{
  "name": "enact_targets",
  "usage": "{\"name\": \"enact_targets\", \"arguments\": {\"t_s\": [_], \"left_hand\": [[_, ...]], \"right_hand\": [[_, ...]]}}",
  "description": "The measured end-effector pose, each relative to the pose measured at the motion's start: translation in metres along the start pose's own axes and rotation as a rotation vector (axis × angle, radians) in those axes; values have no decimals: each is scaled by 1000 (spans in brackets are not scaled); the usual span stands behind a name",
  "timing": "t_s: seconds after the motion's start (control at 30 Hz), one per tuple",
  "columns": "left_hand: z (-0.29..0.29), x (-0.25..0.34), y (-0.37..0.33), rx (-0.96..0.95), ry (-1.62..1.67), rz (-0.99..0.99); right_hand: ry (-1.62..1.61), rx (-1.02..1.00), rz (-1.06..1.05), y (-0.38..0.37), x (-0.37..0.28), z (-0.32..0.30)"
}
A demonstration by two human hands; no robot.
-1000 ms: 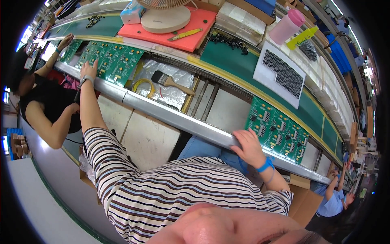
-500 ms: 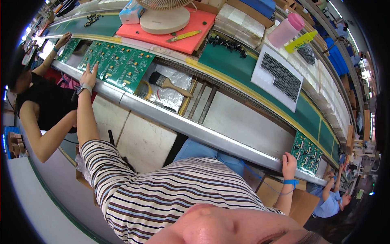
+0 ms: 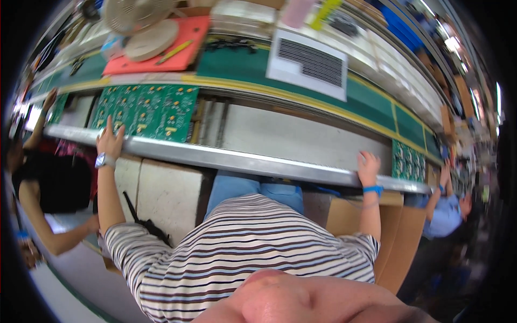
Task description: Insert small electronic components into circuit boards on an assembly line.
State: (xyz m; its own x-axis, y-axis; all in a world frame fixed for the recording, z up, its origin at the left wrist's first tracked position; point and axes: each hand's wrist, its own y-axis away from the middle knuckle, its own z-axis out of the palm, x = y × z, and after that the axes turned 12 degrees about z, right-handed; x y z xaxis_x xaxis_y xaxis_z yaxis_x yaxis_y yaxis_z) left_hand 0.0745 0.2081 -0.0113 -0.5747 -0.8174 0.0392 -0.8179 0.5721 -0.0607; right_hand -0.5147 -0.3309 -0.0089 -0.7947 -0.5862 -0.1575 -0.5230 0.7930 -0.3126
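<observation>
My left hand [image 3: 110,139] is open, fingers stretched out, on the near left part of a large green circuit board panel [image 3: 148,110]. That panel lies across the conveyor track, its near edge along the metal rail [image 3: 215,157]. At the right, my right hand [image 3: 369,168] rests at the same rail, fingers loosely bent and apart, with nothing seen in it. To its right, a smaller green circuit board [image 3: 407,161] with white connectors sits on the track, apart from my fingers.
Behind the track runs a green belt [image 3: 237,67] bearing a white sheet with a dark grid [image 3: 308,65] and black parts [image 3: 231,44]. A fan [image 3: 152,40] stands on a red foam pad [image 3: 188,46]. A co-worker [image 3: 56,183] is at left, another [image 3: 444,210] at right. A cardboard box [image 3: 393,231] stands below.
The large panel has slid right along the track with my left hand on it, covering the brush and tape seen before. My right hand has come away from the smaller board. The view has turned.
</observation>
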Motion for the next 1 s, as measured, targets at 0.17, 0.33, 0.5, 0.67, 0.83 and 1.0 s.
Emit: {"name": "enact_targets", "arguments": {"t_s": [0.17,0.33,0.5,0.67,0.83,1.0], "left_hand": [[-7,35,15,-65,-38,114],[-13,86,34,-66,-29,303],[-43,155,56,-148,60,441],[-67,211,50,-222,107,681],[-73,309,-29,-81,526,888],[3,408,-163,-279,1010,432]], "right_hand": [[-196,-74,-66,-40,-47,-2],[-229,-97,-233,-109,-95,-2],[-214,-104,-350,-174,-134,24],[-147,-97,-399,-204,-148,51],[-245,-49,-454,-211,-143,59],[-213,189,-413,-203,-139,70]]}}
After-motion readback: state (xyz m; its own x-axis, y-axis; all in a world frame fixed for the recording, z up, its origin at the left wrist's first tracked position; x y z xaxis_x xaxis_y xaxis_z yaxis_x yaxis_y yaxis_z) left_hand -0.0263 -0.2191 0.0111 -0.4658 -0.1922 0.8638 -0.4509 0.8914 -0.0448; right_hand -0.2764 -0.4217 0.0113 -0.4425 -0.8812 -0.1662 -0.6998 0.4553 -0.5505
